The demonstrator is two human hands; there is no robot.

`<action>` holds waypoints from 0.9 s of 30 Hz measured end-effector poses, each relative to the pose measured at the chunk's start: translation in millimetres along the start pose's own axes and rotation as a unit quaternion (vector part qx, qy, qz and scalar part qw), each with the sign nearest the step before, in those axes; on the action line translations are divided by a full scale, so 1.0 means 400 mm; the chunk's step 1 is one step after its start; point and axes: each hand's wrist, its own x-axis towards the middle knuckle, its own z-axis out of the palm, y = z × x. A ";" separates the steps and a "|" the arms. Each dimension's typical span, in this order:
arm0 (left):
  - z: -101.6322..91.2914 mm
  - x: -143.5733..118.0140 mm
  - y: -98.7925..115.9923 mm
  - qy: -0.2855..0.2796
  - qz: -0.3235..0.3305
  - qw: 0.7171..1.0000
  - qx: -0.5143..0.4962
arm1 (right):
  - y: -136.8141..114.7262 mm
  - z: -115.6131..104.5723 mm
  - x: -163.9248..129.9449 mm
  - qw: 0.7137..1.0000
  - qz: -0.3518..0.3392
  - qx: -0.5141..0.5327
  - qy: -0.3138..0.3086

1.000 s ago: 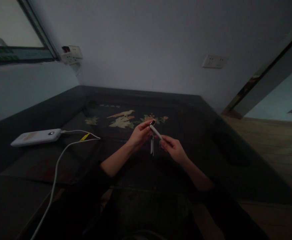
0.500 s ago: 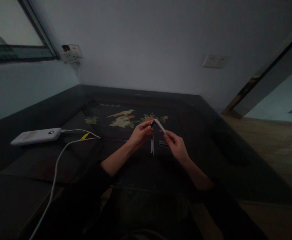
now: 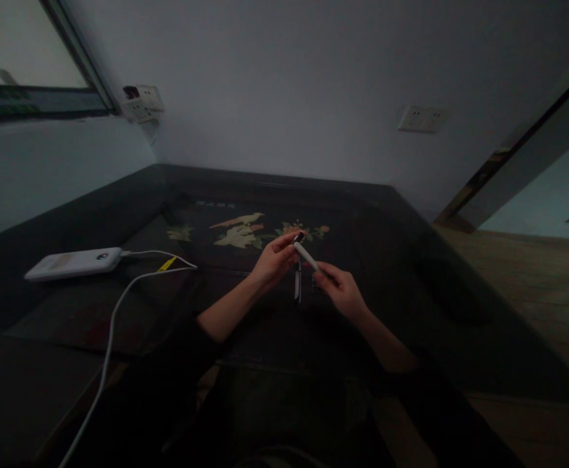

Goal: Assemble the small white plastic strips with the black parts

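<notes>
A dim room: pale wall (image 3: 289, 78) with a socket plate (image 3: 421, 119), window (image 3: 16, 58) at left, dark inlaid worktop (image 3: 401, 260), wooden floor (image 3: 532, 286) at right.

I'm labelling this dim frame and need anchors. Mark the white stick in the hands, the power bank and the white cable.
white stick (image 3: 306, 256), head view, middle of its shaft.
power bank (image 3: 74, 262), head view, centre of its top face.
white cable (image 3: 110, 325), head view, mid-length stretch.

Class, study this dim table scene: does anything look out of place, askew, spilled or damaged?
Nothing stands out. Both hands, left hand and right hand, hold a slim white stick. A power bank lies flat, its cable trailing off the table.
</notes>
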 end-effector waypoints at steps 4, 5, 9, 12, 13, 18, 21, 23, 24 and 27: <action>0.002 -0.002 0.004 0.002 -0.005 1.000 0.004 | -0.001 -0.001 0.004 1.000 0.002 -0.003 0.028; 0.002 -0.003 0.005 0.000 -0.008 1.000 0.005 | 0.000 -0.001 0.005 0.999 0.001 -0.006 0.038; 0.003 -0.008 0.007 -0.006 -0.012 1.000 0.014 | 0.008 -0.002 0.009 0.998 0.015 -0.018 0.065; 0.002 -0.010 0.005 0.001 -0.012 1.000 0.025 | 0.014 -0.004 0.010 0.996 0.018 -0.024 0.082; 0.002 -0.010 0.005 0.001 -0.013 1.000 0.027 | 0.015 -0.005 0.010 0.996 0.016 -0.025 0.086; -0.002 -0.008 0.003 -0.011 -0.011 1.000 0.021 | 0.009 -0.006 0.007 0.998 0.008 -0.024 0.065; 0.002 -0.006 0.005 -0.007 -0.009 1.000 0.010 | 0.003 -0.003 0.003 0.999 -0.012 -0.012 0.030; 0.006 -0.006 0.006 -0.005 -0.003 1.000 0.002 | 0.001 -0.001 0.001 1.000 -0.015 -0.009 0.011; 0.007 -0.006 0.007 -0.006 -0.001 1.000 0.000 | 0.000 0.000 0.000 1.000 -0.013 -0.009 0.006; 0.007 -0.008 0.008 -0.010 -0.001 1.000 0.004 | 0.000 -0.001 0.000 1.000 -0.009 -0.010 0.014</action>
